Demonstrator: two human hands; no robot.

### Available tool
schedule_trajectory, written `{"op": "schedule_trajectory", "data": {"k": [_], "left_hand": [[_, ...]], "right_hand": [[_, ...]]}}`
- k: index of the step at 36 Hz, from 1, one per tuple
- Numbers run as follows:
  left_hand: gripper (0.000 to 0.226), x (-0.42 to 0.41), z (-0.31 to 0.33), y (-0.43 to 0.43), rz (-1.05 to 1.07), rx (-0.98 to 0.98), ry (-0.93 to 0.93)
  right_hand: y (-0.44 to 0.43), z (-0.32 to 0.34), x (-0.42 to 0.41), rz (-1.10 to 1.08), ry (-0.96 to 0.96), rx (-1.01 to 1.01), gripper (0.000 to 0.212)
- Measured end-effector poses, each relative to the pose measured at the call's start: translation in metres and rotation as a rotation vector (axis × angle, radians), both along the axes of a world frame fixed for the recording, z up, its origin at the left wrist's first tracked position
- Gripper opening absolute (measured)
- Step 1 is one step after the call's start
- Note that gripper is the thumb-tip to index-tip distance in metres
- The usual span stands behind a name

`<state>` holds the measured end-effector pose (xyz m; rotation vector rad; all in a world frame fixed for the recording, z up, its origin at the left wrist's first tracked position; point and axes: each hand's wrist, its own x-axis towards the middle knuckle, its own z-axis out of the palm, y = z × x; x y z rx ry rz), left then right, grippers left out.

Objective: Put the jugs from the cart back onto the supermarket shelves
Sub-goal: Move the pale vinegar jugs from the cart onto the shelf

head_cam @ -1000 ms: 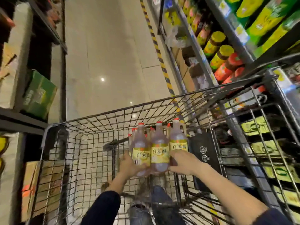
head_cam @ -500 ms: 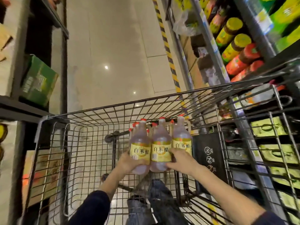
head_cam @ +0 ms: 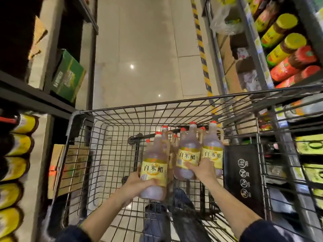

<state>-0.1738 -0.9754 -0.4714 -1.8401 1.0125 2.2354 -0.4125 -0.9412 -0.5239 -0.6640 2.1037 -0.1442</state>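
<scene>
The left hand [head_cam: 138,186] curls round the heavy lower belly of the front jug [head_cam: 154,165], bearing its weight and holding it apart from the cluster. The right hand [head_cam: 203,169] wraps its fingers across the label of the second jug [head_cam: 187,154], likely so both lift together. The other jugs [head_cam: 212,152] stand bunched in the cart [head_cam: 157,109], beside the shelves [head_cam: 251,32]

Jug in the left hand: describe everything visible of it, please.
The jug is clear plastic holding pale pinkish liquid, with a red cap, a side handle and a yellow label bearing characters and a barcode. It is nearly upright inside the cart, apart from the other jugs. The left hand grips its lower body.
</scene>
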Motion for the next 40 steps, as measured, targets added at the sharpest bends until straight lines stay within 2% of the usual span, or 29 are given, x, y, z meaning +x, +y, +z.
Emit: {"op": "schedule_trajectory", "data": {"k": [8, 12, 17, 20, 24, 26, 33, 37, 40], "left_hand": [[0.091, 0.016, 0.011, 0.0, 0.089, -0.031, -0.033], [0.085, 0.018, 0.019, 0.0, 0.139, -0.052, -0.01], [0.079, 0.022, 0.017, 0.003, 0.17, -0.061, -0.044], [0.064, 0.024, 0.012, 0.005, 0.178, -0.049, -0.078], [0.028, 0.021, 0.009, 0.009, 0.172, -0.045, -0.103], [0.023, 0.02, 0.009, 0.011, 0.167, -0.043, -0.102], [0.03, 0.018, 0.013, 0.011, 0.182, -0.047, -0.098], [0.037, 0.018, 0.021, 0.01, 0.189, -0.047, -0.057], [0.071, 0.02, 0.03, 0.009, 0.189, -0.059, -0.042]], "right_hand": [[-0.022, -0.002, 0.031, -0.21, -0.192, 0.004, 0.046], [-0.031, -0.007, 0.049, -0.328, -0.192, 0.021, 0.046], [-0.028, -0.042, 0.052, -0.237, -0.179, 0.019, 0.07], [-0.036, -0.02, 0.054, -0.242, -0.222, 0.043, 0.063], [-0.039, -0.016, 0.049, -0.286, -0.251, 0.043, 0.049], [-0.04, -0.017, 0.047, -0.313, -0.263, 0.04, 0.047], [-0.04, -0.016, 0.04, -0.317, -0.308, 0.068, 0.055], [-0.037, -0.009, 0.035, -0.368, -0.425, 0.058, 0.05], [-0.031, 0.003, 0.033, -0.41, -0.499, 0.03, 0.056]]}}
